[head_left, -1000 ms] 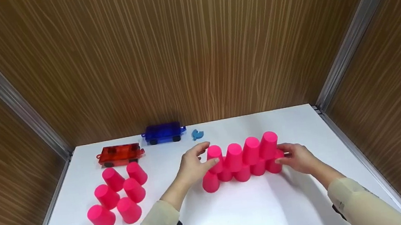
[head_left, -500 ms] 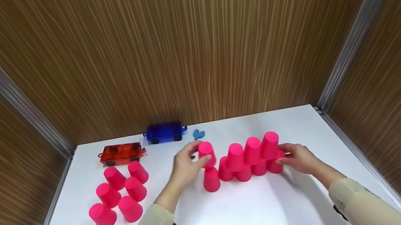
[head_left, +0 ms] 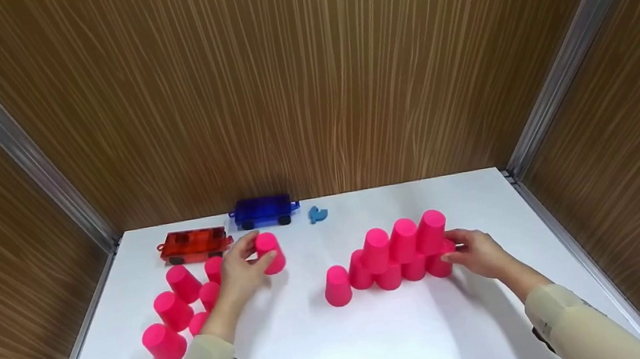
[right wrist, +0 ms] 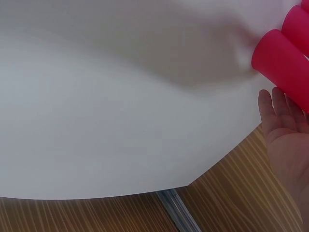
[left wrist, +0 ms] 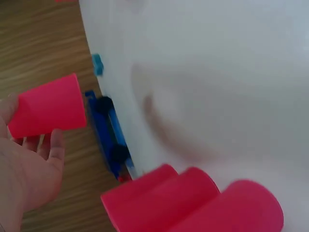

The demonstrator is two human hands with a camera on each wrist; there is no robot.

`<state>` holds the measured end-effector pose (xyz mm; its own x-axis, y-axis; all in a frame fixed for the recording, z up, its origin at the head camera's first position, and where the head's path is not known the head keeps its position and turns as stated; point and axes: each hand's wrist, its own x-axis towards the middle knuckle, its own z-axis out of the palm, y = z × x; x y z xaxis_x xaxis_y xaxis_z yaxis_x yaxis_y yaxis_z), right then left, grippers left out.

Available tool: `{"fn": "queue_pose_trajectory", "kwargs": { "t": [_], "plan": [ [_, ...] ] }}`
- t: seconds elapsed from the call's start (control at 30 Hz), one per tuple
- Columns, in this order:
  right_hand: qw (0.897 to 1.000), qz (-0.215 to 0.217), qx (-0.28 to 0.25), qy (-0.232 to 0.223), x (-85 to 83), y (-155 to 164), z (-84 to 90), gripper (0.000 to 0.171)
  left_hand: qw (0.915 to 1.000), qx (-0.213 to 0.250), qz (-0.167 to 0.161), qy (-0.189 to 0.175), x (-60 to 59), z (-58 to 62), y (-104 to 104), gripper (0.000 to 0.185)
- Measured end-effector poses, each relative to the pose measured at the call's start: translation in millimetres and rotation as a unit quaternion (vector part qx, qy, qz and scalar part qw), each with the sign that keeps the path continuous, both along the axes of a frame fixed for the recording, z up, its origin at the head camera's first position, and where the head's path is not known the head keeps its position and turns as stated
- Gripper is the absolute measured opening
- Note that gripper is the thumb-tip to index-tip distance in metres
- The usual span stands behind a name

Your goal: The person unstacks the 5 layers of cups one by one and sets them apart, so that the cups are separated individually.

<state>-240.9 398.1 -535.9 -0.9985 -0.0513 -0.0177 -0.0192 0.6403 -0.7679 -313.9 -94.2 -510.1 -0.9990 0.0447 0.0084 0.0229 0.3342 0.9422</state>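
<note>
My left hand [head_left: 252,259] grips one upside-down pink cup [head_left: 271,253] just above the white table [head_left: 373,330], right of a loose cluster of pink cups [head_left: 173,310]. In the left wrist view the same cup [left wrist: 48,105] lies in the fingers [left wrist: 53,147]. A two-tier wall of pink cups [head_left: 403,251] stands at centre right, with a single cup [head_left: 338,286] at its left end. My right hand [head_left: 456,250] touches the wall's right-end bottom cup [head_left: 439,263] with fairly straight fingers. In the right wrist view the fingers [right wrist: 280,113] lie beside pink cups [right wrist: 282,63].
A red toy car [head_left: 193,245] and a blue toy car [head_left: 263,211] sit at the table's back left, with a small blue piece [head_left: 316,214] beside them. Wood-grain walls close in the table on three sides. Bare white surface lies in front of the cups.
My left hand lifted the leftmost upper cup off the wall and carried it left toward the loose cluster. The right hand stayed at the wall's right end.
</note>
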Motion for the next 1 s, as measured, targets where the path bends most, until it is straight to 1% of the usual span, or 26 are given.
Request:
{"fn": "queue_pose_trajectory", "kwargs": {
  "t": [0.1, 0.23, 0.37, 0.53, 0.73, 0.87, 1.0],
  "plan": [
    [1.0, -0.001, 0.001, -0.002, -0.5, 0, 0.0, 0.053, 0.9993, -0.03, -0.016, -0.016, -7.2, 1.1, -15, 0.071],
    [1.0, -0.005, 0.002, -0.008, -0.6, 0, 0.0, 0.055, 0.9959, -0.065, -0.048, -0.04, -18.7, 9.4, -31, 0.071],
    [1.0, -0.005, 0.005, -0.008, -0.7, 2, -0.8, 0.056, 0.9911, -0.091, -0.081, -0.053, -31.2, 16.2, -44, 0.07],
    [1.0, -0.002, 0.001, -0.004, -1.3, 2, -2.0, 0.055, 0.9831, -0.129, -0.109, -0.071, -42.9, 17.7, -56, 0.073],
    [1.0, 0.001, -0.002, -0.012, -0.3, 0, -1.0, 0.056, 0.9736, -0.178, -0.114, -0.088, -50.3, 14.7, -63, 0.074],
    [1.0, 0.005, 0.0, -0.007, 0.3, 0, -0.2, 0.055, 0.971, -0.187, -0.117, -0.092, -52.4, 12.4, -63, 0.072],
    [1.0, 0.0, 0.002, -0.007, -0.3, 1, 0.1, 0.054, 0.9699, -0.191, -0.121, -0.091, -54.2, 9.6, -60, 0.069]
  ]
}}
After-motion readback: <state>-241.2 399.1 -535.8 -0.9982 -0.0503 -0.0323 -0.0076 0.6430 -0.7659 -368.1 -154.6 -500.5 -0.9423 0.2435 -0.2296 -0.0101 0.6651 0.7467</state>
